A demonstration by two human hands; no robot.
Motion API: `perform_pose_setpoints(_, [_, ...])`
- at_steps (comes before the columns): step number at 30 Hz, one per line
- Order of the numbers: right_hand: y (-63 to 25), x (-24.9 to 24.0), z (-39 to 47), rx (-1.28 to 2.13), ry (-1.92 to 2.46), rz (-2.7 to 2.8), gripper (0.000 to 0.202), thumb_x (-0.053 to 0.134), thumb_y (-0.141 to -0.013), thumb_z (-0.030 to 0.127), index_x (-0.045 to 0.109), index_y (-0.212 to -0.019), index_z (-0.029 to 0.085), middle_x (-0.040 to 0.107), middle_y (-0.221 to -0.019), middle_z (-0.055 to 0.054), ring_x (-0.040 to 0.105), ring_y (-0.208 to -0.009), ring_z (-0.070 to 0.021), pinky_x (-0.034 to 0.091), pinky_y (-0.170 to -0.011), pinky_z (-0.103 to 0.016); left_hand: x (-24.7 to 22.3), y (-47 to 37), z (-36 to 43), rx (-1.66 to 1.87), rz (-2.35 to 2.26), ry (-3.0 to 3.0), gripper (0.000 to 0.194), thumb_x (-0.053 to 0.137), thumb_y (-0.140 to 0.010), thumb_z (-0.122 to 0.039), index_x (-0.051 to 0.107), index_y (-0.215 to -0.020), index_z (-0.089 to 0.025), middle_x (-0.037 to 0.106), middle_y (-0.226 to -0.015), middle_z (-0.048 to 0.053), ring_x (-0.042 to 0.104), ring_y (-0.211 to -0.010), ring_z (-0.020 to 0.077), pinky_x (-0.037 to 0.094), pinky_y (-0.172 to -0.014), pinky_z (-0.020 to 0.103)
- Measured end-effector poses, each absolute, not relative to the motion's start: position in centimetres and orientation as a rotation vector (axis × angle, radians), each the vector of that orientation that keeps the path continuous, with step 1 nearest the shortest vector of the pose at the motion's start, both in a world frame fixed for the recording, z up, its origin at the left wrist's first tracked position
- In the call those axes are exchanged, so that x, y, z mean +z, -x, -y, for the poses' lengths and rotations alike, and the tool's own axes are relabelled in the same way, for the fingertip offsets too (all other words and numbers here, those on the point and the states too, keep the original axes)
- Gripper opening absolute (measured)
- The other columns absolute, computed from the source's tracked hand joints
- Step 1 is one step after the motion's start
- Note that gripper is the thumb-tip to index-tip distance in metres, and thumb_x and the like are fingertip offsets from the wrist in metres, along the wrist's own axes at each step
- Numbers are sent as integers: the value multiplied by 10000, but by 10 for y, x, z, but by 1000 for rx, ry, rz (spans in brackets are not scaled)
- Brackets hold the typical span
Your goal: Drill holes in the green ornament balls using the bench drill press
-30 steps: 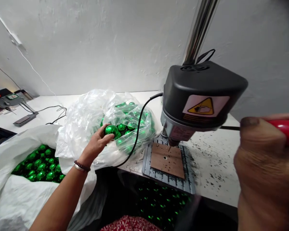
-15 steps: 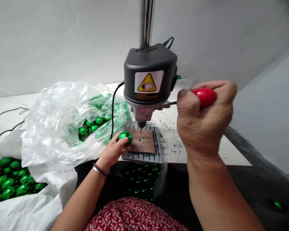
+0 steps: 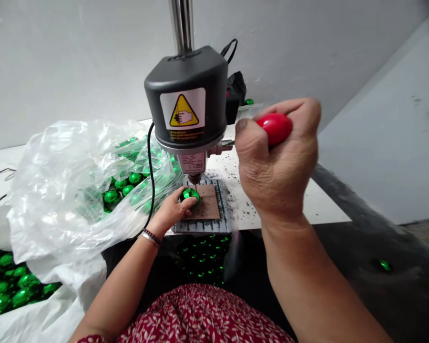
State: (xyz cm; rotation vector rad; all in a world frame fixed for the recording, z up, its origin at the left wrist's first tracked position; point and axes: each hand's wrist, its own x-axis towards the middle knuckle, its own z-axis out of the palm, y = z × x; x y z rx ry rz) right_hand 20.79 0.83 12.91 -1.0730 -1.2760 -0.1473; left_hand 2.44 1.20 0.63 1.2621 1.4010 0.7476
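Between the thumb and fingers of my left hand (image 3: 171, 208) is a shiny green ball (image 3: 190, 194). It is close to the bit of a small black drill press (image 3: 186, 100), over the left part of a brown board (image 3: 210, 202). Whether the bit touches the ball I cannot tell. My right hand (image 3: 279, 157) is wrapped round the red knob (image 3: 275, 128) of the press's feed lever, on the right side of the machine. The board lies on the grey slotted base (image 3: 224, 224) of the press.
A clear plastic bag (image 3: 53, 176) of green balls stands left of the press. Lower left, a white sack (image 3: 75, 290) holds more. Dark shavings dot the white table (image 3: 321, 200). Below its front edge are many green balls (image 3: 203, 259); another ball (image 3: 384, 265) lies on the floor.
My left hand has brought the green ball rightward over the board, nearer the drill bit. My right hand keeps hold of the red knob. The whole view has shifted somewhat.
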Motion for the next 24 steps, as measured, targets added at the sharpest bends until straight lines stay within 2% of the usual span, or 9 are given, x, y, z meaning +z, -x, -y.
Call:
perform_pose_setpoints(2, [-208, 130, -7, -130, 1062, 1272, 169, 555, -958, 311, 448, -943, 182, 442, -855, 32, 447, -744, -14, 428, -671, -125, 9, -26, -13, 692, -1453, -1349, 522, 720, -880, -354, 656, -1370, -184, 713, -844, 7, 613, -551, 105, 485, -522, 208])
perform_pose_setpoints(4, [-207, 131, -7, -116, 1061, 1268, 171, 556, -956, 300, 438, -937, 177, 430, -845, 39, 434, -727, -5, 420, -660, -117, 13, -29, -13, 640, -1530, -1433, 579, 738, -871, -341, 640, -1423, -196, 753, -899, 22, 654, -607, 132, 531, -591, 236])
perform_pose_setpoints(6, [-206, 132, -7, -106, 1056, 1266, 173, 560, -953, 288, 437, -931, 169, 423, -834, 45, 422, -713, 2, 416, -656, -113, 17, -32, -13, 616, -1599, -1547, 629, 784, -835, -321, 648, -1436, -194, 790, -1036, 53, 717, -764, 174, 580, -740, 274])
perform_pose_setpoints(8, [-205, 132, -7, -107, 1048, 1252, 170, 568, -945, 280, 448, -924, 160, 421, -823, 48, 413, -705, 6, 410, -649, -108, 22, -35, -13, 610, -1628, -1653, 646, 829, -792, -299, 679, -1409, -181, 792, -1156, 69, 736, -963, 215, 574, -909, 299])
perform_pose_setpoints(10, [-205, 132, -7, -105, 1057, 1248, 174, 576, -941, 282, 459, -920, 156, 426, -826, 49, 408, -701, 11, 400, -645, -102, 25, -38, -15, 584, -1618, -1685, 641, 841, -779, -281, 695, -1394, -176, 795, -1181, 59, 728, -1053, 226, 551, -986, 299])
perform_pose_setpoints(15, [-207, 130, -7, -165, 1100, 1239, 161, 591, -936, 280, 504, -924, 145, 461, -830, 50, 412, -711, 9, 386, -666, -116, 27, -43, -16, 564, -1609, -1631, 663, 837, -789, -261, 675, -1424, -156, 811, -1115, 49, 739, -1013, 215, 562, -957, 283])
perform_pose_setpoints(19, [-209, 127, -8, -220, 1078, 1241, 167, 605, -927, 288, 517, -917, 147, 485, -797, 62, 431, -695, 9, 389, -666, -121, 19, -42, -15, 629, -1584, -1614, 673, 846, -783, -263, 675, -1424, -155, 802, -1149, 67, 737, -1045, 223, 560, -995, 306])
perform_pose_setpoints(24, [-212, 124, -4, -302, 1113, 1271, 131, 576, -912, 259, 503, -865, 161, 501, -749, 78, 426, -642, 18, 375, -645, -120, 4, -42, -17, 718, -1533, -1584, 652, 854, -763, -248, 694, -1391, -172, 799, -1080, 70, 738, -990, 226, 584, -972, 346])
